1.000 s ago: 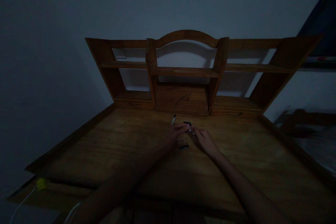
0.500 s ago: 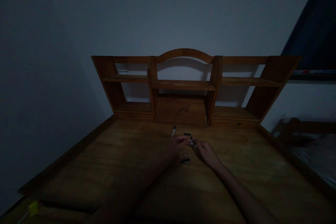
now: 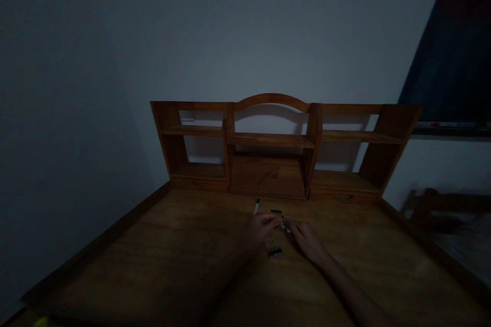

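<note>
Since the earlier frames the head view has tipped up: the shelf unit (image 3: 270, 148) and the hands sit lower in the picture, while the hands themselves have kept their place on the tabletop (image 3: 153, 265). In this one dim view, the left hand (image 3: 263, 230) and right hand (image 3: 307, 240) meet fingertip to fingertip, both pinching a small shiny metal piece (image 3: 284, 225) just above the wood. A dark piece (image 3: 275, 252) lies between the wrists, a pen-like stick (image 3: 255, 207) and another dark bit (image 3: 275, 211) just beyond. The step looks like fitting or working the small piece; the next move calls for fine, steady finger work in poor light.
</note>
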A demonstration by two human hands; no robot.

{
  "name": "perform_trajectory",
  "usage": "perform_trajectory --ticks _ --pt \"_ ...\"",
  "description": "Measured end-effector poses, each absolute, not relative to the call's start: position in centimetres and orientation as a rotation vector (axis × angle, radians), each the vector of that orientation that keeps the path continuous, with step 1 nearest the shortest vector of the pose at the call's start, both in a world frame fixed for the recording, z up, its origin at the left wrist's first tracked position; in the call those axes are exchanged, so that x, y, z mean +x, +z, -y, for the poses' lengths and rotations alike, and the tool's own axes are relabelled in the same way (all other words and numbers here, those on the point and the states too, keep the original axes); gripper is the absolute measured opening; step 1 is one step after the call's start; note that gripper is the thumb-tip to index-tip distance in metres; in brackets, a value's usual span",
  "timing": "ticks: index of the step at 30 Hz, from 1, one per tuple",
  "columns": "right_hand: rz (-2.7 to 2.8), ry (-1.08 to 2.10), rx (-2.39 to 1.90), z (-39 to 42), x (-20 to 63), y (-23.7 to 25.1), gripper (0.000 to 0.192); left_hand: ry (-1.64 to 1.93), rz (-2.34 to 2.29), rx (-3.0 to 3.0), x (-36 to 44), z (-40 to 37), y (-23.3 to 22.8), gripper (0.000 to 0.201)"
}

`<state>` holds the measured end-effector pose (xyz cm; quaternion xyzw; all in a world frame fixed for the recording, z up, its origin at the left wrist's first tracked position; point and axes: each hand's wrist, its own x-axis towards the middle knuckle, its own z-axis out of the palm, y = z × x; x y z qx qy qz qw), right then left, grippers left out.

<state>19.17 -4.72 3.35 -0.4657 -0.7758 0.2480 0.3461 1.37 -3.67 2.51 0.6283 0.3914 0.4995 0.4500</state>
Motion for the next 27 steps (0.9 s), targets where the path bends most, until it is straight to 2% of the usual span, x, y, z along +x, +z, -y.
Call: perform_trajectory --ticks 12,27 --pt "2.026 0.635 -1.128 4.9 19.1 3.3 0.052 1.292 -0.952 1.538 1.1 2.3 1.2 0.031" --pt "2.036 0.581 -1.143 6.0 18.6 4.4 0.038 1.335 -1.158 1.559 0.0 1.0 0.5 0.046"
